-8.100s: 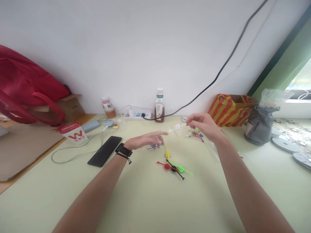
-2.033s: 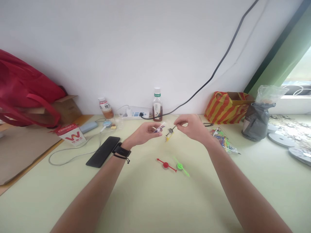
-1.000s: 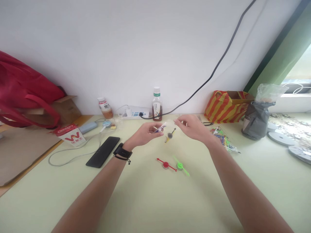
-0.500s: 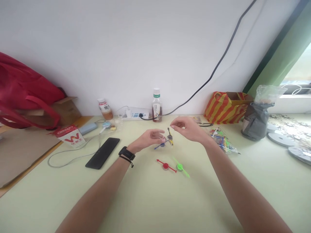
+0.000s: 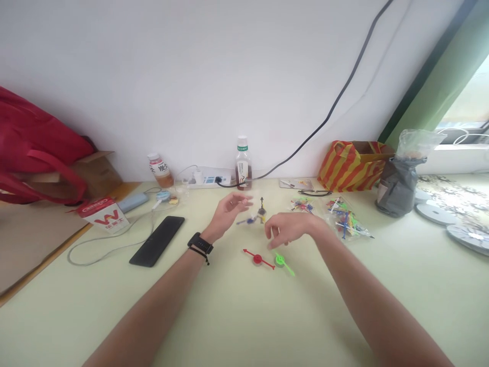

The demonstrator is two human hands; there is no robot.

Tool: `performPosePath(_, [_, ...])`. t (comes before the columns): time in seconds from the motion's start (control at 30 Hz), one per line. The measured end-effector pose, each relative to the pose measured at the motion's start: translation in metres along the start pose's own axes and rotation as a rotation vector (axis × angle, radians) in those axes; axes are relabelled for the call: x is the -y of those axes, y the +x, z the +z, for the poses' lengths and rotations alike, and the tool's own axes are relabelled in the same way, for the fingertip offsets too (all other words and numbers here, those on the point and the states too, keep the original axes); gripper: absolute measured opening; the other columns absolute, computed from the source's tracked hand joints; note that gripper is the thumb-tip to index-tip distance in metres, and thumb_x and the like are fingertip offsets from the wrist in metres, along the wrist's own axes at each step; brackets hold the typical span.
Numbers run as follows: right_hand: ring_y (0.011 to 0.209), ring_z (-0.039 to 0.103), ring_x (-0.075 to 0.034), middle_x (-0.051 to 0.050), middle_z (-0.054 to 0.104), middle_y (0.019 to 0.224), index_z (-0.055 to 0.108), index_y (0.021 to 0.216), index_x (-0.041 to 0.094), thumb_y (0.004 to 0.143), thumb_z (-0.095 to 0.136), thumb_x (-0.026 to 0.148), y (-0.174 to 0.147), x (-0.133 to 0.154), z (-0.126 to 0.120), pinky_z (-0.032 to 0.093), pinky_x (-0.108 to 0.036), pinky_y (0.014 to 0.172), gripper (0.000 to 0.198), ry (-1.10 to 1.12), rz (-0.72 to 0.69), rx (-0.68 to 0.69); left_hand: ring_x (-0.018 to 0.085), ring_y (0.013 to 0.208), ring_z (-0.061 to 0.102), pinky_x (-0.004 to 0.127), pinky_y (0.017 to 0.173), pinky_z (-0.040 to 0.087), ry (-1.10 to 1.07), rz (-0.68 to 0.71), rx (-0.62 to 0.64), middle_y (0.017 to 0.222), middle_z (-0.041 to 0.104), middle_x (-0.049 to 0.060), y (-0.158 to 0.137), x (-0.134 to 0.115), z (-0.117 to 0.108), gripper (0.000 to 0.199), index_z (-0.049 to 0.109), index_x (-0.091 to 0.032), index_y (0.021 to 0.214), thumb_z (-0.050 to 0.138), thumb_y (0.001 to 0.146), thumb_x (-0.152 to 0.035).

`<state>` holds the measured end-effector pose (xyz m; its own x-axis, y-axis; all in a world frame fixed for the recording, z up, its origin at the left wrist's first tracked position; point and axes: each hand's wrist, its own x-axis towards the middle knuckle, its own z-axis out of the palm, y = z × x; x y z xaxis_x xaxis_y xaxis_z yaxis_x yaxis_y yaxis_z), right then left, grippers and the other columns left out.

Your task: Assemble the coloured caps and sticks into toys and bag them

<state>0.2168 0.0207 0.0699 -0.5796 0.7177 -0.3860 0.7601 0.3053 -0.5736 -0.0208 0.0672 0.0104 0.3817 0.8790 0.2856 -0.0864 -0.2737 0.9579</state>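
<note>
My left hand (image 5: 228,213), with a black watch on its wrist, hovers above the table with fingers apart and holds nothing. Just right of its fingertips lie a blue arrow spinner (image 5: 251,220), blurred, and a black and yellow one (image 5: 262,210). My right hand (image 5: 288,228) hangs over the table, fingers loosely bent and thumb apart, with nothing visible in them. Below its fingertips is a bright green arrow spinner (image 5: 280,260); no contact shows. Beside that lies a red arrow spinner (image 5: 257,259) on a clear round base.
Clear bags of coloured arrow parts (image 5: 347,220) lie right of my right hand. A drink bottle (image 5: 243,165) and a power strip (image 5: 214,178) stand along the wall. A black phone-like slab (image 5: 157,241) lies left. Grey discs (image 5: 435,214) are far right.
My right hand has come down from the black and yellow spinner toward the green one. My left hand has lifted back from the blue spinner, fingers apart. The view has shifted slightly.
</note>
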Motion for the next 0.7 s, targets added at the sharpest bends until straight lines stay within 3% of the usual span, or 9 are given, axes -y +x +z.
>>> performPosePath(0.07, [0.062,0.068,-0.016,0.000,0.072,0.070,0.072,0.088,0.020,0.069,0.083,0.030,0.012,0.005,0.009,0.045,-0.023,0.056,0.024,-0.072,0.031,0.131,0.027,0.131,0.060,0.045,0.108,0.048,0.023,0.048,0.015,0.144,0.061,0.013,-0.001,-0.001,0.001,0.040,0.058,-0.024,0.120,0.073,0.091,-0.047])
performPosePath(0.17, [0.068,0.070,-0.017,0.000,0.071,0.069,0.072,0.087,0.017,0.071,0.072,0.019,0.021,0.010,0.014,0.047,-0.023,0.061,0.016,-0.102,0.029,0.210,0.027,0.123,0.063,0.044,0.106,0.049,0.147,-0.012,0.125,0.136,0.065,0.012,-0.004,0.005,0.002,0.077,0.050,-0.027,0.140,0.089,0.075,-0.042])
performPosePath(0.23, [0.067,0.070,-0.017,-0.001,0.072,0.070,0.072,0.084,0.017,0.074,0.067,0.017,0.018,0.011,0.011,0.048,-0.023,0.063,0.011,-0.038,-0.010,0.185,0.026,0.112,0.067,0.041,0.103,0.050,0.241,-0.006,0.159,0.122,0.071,0.011,-0.006,0.011,0.002,0.069,0.060,-0.022,0.133,0.089,0.074,-0.042])
performPosePath(0.3, [0.066,0.070,-0.016,-0.001,0.072,0.071,0.071,0.085,0.017,0.079,0.064,0.019,0.010,0.011,0.003,0.049,-0.024,0.064,0.009,0.046,-0.073,0.126,0.025,0.104,0.068,0.038,0.097,0.052,0.241,0.026,0.152,0.111,0.073,0.010,-0.007,0.016,0.003,0.047,0.069,-0.018,0.116,0.084,0.080,-0.044])
performPosePath(0.37, [0.067,0.070,-0.016,-0.002,0.073,0.075,0.071,0.092,0.018,0.083,0.063,0.022,-0.001,0.011,-0.007,0.049,-0.024,0.063,0.013,0.124,-0.143,0.031,0.023,0.097,0.069,0.036,0.091,0.054,0.176,0.017,0.133,0.105,0.074,0.009,-0.007,0.018,0.004,0.040,0.071,-0.017,0.111,0.082,0.082,-0.043])
performPosePath(0.47, [0.075,0.069,-0.016,-0.003,0.072,0.087,0.071,0.103,0.021,0.090,0.057,0.024,-0.017,0.009,-0.022,0.049,-0.025,0.064,0.020,0.159,-0.221,-0.188,0.022,0.092,0.071,0.035,0.087,0.056,0.134,-0.070,0.131,0.099,0.076,0.009,-0.006,0.017,0.004,0.044,0.073,-0.016,0.110,0.088,0.076,-0.039])
performPosePath(0.57, [0.082,0.065,-0.018,-0.003,0.069,0.092,0.071,0.105,0.024,0.094,0.049,0.025,-0.024,0.002,-0.030,0.048,-0.026,0.066,0.025,0.118,-0.190,-0.443,0.025,0.101,0.071,0.038,0.093,0.055,0.097,-0.125,0.133,0.110,0.077,0.012,-0.008,0.017,0.004,0.043,0.075,-0.015,0.111,0.086,0.078,-0.040])
performPosePath(0.7, [0.084,0.067,-0.018,-0.002,0.067,0.085,0.064,0.113,0.025,0.100,0.042,0.027,-0.016,-0.016,-0.027,0.050,-0.027,0.070,0.026,0.285,-0.136,-0.523,0.028,0.111,0.070,0.040,0.100,0.054,0.042,-0.187,0.198,0.120,0.075,0.014,-0.012,0.019,0.009,0.049,0.074,-0.016,0.119,0.087,0.077,-0.038])
